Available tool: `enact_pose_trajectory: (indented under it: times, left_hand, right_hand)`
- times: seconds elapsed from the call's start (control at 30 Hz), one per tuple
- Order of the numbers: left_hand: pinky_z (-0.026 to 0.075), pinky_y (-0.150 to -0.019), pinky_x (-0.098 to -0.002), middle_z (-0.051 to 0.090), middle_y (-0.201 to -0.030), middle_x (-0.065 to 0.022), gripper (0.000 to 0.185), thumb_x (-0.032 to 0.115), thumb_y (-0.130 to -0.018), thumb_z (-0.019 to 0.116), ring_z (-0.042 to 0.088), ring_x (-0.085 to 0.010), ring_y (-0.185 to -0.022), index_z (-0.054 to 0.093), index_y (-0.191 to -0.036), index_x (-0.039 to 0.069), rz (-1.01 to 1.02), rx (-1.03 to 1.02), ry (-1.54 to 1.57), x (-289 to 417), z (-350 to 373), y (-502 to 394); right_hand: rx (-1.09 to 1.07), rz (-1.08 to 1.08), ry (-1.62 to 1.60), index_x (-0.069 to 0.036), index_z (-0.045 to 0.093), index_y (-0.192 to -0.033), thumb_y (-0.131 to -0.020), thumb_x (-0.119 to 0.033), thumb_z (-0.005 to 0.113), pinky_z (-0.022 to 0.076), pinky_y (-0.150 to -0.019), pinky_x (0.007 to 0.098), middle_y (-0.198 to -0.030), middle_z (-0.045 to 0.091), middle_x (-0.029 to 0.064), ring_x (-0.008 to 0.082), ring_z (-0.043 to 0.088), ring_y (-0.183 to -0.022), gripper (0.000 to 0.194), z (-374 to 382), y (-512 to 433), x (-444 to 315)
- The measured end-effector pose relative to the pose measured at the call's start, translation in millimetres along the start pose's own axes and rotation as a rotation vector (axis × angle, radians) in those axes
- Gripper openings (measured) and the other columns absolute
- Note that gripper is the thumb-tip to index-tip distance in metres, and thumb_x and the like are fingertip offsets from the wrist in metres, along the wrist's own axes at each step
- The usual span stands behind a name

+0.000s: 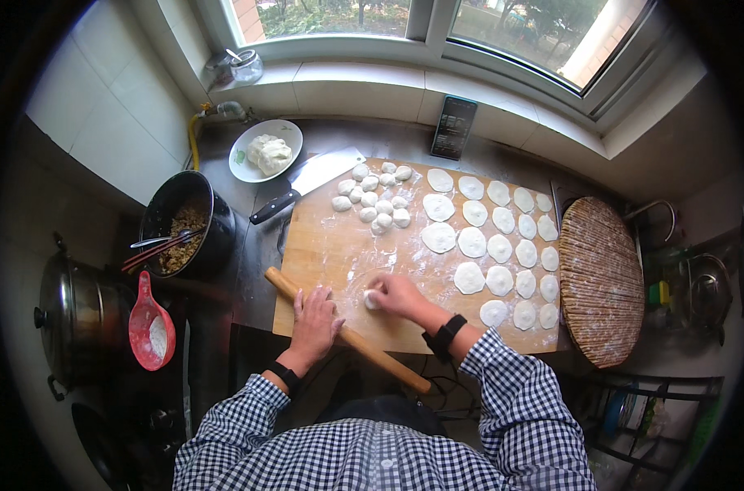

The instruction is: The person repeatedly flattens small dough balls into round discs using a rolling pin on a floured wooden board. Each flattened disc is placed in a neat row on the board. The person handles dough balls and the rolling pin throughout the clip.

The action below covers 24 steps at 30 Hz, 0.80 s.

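My left hand (313, 325) lies over a wooden rolling pin (381, 359), holding it against the near edge of a floured wooden board (317, 242). The pin runs slantwise, its lower right end sticking out past the board. Between the fingertips of my right hand (401, 296) is a small white dough piece (370, 299), on or just over the board; the fingers partly cover it. Farther back sits a cluster of small dough balls (383, 206). Rolled dough rounds (472, 242) are laid out in rows over the board's right side.
A cleaver (323, 175) rests across the board's back left corner. Around the board are a bowl of dough (240, 166), a pot of filling (224, 221), a red scoop with flour (143, 331), a propped phone (453, 127) and a round stalk mat (602, 282).
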<state>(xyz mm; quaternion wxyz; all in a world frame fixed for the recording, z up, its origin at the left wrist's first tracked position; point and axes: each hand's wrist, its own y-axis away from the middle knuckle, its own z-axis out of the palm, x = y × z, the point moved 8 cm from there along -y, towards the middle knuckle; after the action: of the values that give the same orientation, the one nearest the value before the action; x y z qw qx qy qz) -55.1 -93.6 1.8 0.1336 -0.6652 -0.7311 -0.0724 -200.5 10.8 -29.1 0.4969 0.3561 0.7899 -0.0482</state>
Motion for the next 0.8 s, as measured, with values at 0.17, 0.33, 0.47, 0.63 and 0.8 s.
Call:
enact_pose_trajectory:
  times: [0.17, 0.33, 0.47, 0.63, 0.8]
  left_hand:
    - [0.024, -0.111, -0.051, 0.041, -0.144, -0.0179, 0.062, 0.034, -0.085, 0.063, 0.038, -0.0332, -0.133, 0.043, -0.134, 0.002, 0.059, -0.035, 0.005, 23.9, -4.1, -15.2]
    - [0.025, -0.11, -0.0554, 0.037, -0.147, -0.0195, 0.066, 0.038, -0.09, 0.055, 0.035, -0.0329, -0.136, 0.036, -0.141, 0.002, -0.031, -0.003, -0.061, 26.7, 15.4, -74.6]
    - [0.022, -0.11, -0.0591, 0.036, -0.148, -0.019, 0.064, 0.04, -0.092, 0.052, 0.031, -0.0329, -0.139, 0.035, -0.143, 0.004, -0.088, 0.073, -0.091, 25.4, 23.9, -105.9]
    - [0.021, -0.11, -0.0583, 0.037, -0.148, -0.0176, 0.063, 0.038, -0.091, 0.054, 0.033, -0.0323, -0.138, 0.036, -0.142, 0.005, -0.08, 0.051, -0.141, 28.8, 18.5, -75.2]
    - [0.025, -0.109, -0.0538, 0.043, -0.144, -0.0136, 0.057, 0.029, -0.09, 0.056, 0.039, -0.0288, -0.133, 0.039, -0.14, 0.008, -0.075, 0.035, -0.101, 22.5, 7.2, -24.6]
  right_hand:
    - [-0.085, -0.037, 0.218, -0.005, 0.07, -0.081, -0.075, -0.025, 0.068, 0.0522, -0.073, 0.0432, -0.081, 0.068, 0.0192, 0.0351, 0.066, -0.078, 0.021, 15.3, 28.5, -6.3]
    - [-0.066, 0.048, 0.217, -0.006, 0.07, -0.083, -0.076, -0.024, 0.067, 0.0516, -0.073, 0.0437, -0.081, 0.068, 0.0184, 0.0354, 0.066, -0.078, 0.02, 3.4, 32.1, -0.1]
    - [-0.043, 0.011, 0.256, -0.005, 0.069, -0.085, -0.081, -0.024, 0.064, 0.0511, -0.072, 0.0442, -0.083, 0.068, 0.0187, 0.0364, 0.065, -0.079, 0.02, -0.2, 21.2, 2.9]
    - [-0.067, -0.11, 0.184, -0.004, 0.068, -0.089, -0.08, -0.022, 0.062, 0.0504, -0.074, 0.0463, -0.088, 0.067, 0.0221, 0.0403, 0.064, -0.084, 0.021, 11.2, 12.0, 3.7]
    - [-0.06, 0.036, 0.162, -0.004, 0.067, -0.088, -0.073, -0.018, 0.068, 0.0513, -0.073, 0.0424, -0.086, 0.067, 0.0218, 0.0368, 0.065, -0.083, 0.021, -1.4, 15.7, 20.2]
